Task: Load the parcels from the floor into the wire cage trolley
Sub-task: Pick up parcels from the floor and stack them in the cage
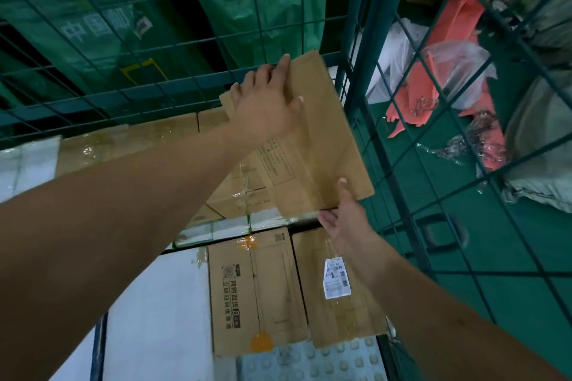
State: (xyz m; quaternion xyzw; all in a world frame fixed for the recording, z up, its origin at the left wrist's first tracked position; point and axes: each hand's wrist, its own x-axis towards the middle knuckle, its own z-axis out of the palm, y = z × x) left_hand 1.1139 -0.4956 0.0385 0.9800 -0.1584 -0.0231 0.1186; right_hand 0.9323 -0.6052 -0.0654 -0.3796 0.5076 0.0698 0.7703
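A flat brown cardboard parcel is held tilted inside the green wire cage trolley, close against its right-hand mesh wall. The left hand is laid flat on the parcel's upper face near the far edge, fingers straight and spread. The right hand is set at the near lower corner, thumb up on the top face, fingers tucked beneath the edge.

Below the held parcel, a layer of packed parcels is seen: a printed brown box and a box with a white shipping label just under the right hand, taped cartons under the left forearm, white packages further left.

Beyond the far mesh, green mail sacks are stacked. Right of the grip, past the mesh, a green floor is strewn with orange plastic scraps, clear film and grey sacks.
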